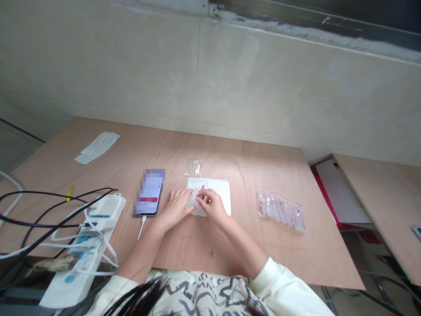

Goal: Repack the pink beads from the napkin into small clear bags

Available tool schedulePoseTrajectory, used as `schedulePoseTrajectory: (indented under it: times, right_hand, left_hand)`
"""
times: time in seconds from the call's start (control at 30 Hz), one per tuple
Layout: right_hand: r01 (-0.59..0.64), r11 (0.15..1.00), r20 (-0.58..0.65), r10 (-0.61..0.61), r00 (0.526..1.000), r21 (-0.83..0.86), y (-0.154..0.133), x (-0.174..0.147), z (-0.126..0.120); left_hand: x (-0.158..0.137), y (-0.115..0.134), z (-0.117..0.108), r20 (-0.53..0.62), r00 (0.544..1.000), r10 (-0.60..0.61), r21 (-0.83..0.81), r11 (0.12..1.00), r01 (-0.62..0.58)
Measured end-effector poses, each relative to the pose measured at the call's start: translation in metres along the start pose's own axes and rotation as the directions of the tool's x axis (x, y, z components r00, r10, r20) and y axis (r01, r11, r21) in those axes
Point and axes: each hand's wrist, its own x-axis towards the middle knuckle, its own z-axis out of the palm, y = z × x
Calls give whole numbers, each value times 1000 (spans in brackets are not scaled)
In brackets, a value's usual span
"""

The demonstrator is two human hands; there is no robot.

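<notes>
My left hand lies with its fingers stretched out over the table, its thumb and forefinger apart at the edge of a small clear plastic bag. Over that bag my right hand is closed in a pinch. A tiny red spot shows at its fingertips, but what they hold is too small to make out. Both hands are over a white sheet of paper, on which several small red pieces lie just behind the right hand. Another clear plastic bag rests beyond the paper.
Several clear bags with pinkish edges lie overlapped to the right. On the left are a phone with a charging cable, a white power strip with tangled cords, and folded white paper strips. A wall borders the table's back.
</notes>
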Motion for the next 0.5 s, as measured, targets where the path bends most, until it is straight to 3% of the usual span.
schedulePoseTrajectory:
  times: [0.07,0.13,0.27,0.5]
  right_hand:
    - [-43,996,41,40,998,74,-1,-1,0]
    - [-92,991,-11,94,996,96,2,1,-3]
    - [-112,990,-161,97,982,-90,14,9,-8]
    - [-70,966,-102,46,994,-249,22,20,-2]
  left_hand:
    - [0,0,-1,-13,1000,10,-16,1000,-11]
    - [0,0,-3,-25,1000,8,-20,1000,-8]
    - [-1,0,-5,-39,999,-9,-7,1000,8]
    - [-2,0,-3,-64,998,3,-2,1000,-3]
